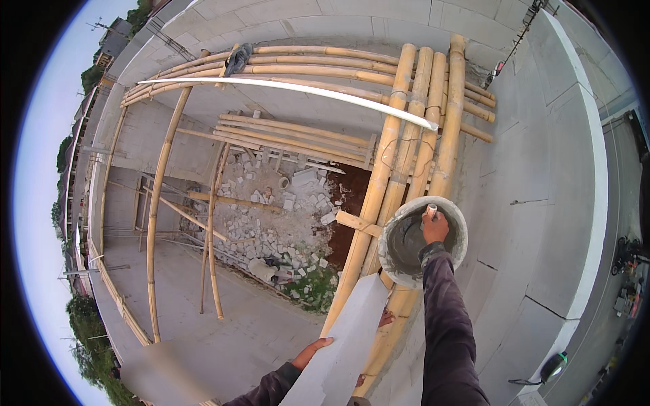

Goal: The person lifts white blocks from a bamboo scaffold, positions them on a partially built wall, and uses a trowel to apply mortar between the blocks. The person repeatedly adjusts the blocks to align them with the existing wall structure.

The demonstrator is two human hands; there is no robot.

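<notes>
My right hand (435,227) is closed on the wooden handle of a tool (430,211), whose head is hidden in grey wet mix inside a round bucket (398,260). The bucket rests on thick bamboo poles (363,264). Below and left of it, my left hand (316,350) grips the side of a long, pale grey block (335,348), which slants up from the lower edge over the poles. Bare skin (386,318) shows past the block's right side, too hidden to tell if it is a foot or hand.
Bamboo scaffolding (159,196) spans a block-walled space, with rubble (291,203) far below. A white strip (284,88) lies across the poles. At right runs a block wall (528,237), with a black-and-green object (554,367) on it and a drop outside. A grey cloth (238,59) hangs on far poles.
</notes>
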